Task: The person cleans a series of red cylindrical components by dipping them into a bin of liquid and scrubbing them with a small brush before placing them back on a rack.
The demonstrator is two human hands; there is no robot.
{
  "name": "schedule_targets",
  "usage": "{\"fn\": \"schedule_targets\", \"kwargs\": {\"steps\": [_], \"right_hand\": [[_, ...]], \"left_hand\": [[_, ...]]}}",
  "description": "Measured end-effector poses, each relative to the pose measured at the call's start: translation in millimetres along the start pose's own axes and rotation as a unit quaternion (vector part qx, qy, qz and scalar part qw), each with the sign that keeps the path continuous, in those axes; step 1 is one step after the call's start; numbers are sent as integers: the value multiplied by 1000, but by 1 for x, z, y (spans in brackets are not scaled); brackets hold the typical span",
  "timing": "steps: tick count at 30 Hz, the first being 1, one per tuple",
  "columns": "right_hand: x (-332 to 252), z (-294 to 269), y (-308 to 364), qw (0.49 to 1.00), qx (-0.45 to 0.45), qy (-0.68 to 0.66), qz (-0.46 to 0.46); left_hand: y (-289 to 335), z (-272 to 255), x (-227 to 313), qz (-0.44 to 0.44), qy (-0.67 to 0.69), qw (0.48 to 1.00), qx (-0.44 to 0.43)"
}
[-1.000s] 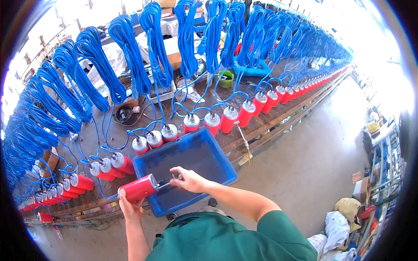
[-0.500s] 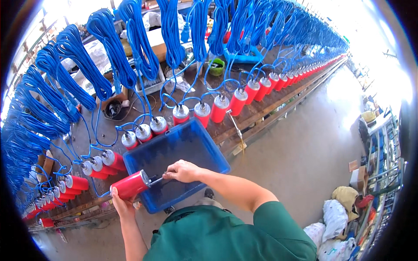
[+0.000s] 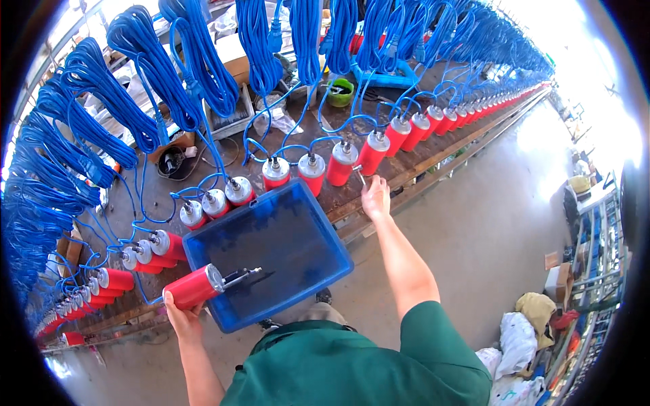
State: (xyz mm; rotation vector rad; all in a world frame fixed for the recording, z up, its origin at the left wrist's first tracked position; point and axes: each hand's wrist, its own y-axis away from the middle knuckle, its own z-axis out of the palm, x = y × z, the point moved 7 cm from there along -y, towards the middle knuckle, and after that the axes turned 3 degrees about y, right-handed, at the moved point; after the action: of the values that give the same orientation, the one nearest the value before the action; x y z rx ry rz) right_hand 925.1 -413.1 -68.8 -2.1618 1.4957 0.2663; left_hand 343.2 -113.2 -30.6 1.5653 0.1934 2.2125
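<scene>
My left hand (image 3: 184, 318) is wrapped round the lower end of a red cylinder (image 3: 191, 287) with a silver metal end cap. The cylinder lies tilted over the near left corner of a blue plastic tray (image 3: 291, 289). From its cap stick out a dark stub and a thin metal rod (image 3: 245, 275) with a pale tip, over the tray. Out at the bench edge, my right hand (image 3: 376, 197) is closed on the shaft of a T-shaped metal tool (image 3: 360, 173), whose crosspiece shows above my fingers next to the standing red cylinders.
Red cylinders (image 3: 343, 164) with blue leads line the bench (image 3: 318, 128) on both sides of the tray. Coiled blue cables (image 3: 254, 47) hang above. A green cup (image 3: 340, 93) and a black bowl (image 3: 172, 162) stand behind. White sacks (image 3: 518, 335) lie at the right.
My right hand has let go of the rod at the cylinder's cap, moved right and away, and taken hold of the T-shaped tool. My left hand still holds the cylinder.
</scene>
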Motion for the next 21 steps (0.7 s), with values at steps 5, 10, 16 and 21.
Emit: {"fn": "schedule_targets", "kwargs": {"steps": [5,10,16,21], "right_hand": [[26,53,-12,973,-197,39,111],[37,45,-12,887,-186,-404,121],[-61,-144,61,815,-158,-557,25],[-119,-128,111,781,-283,-552,73]], "left_hand": [[0,-1,0,-4,5,1000,-2],[0,-1,-1,-16,2,1000,-3],[3,6,-2,-10,5,1000,-28],[5,2,0,-12,25,999,-45]]}}
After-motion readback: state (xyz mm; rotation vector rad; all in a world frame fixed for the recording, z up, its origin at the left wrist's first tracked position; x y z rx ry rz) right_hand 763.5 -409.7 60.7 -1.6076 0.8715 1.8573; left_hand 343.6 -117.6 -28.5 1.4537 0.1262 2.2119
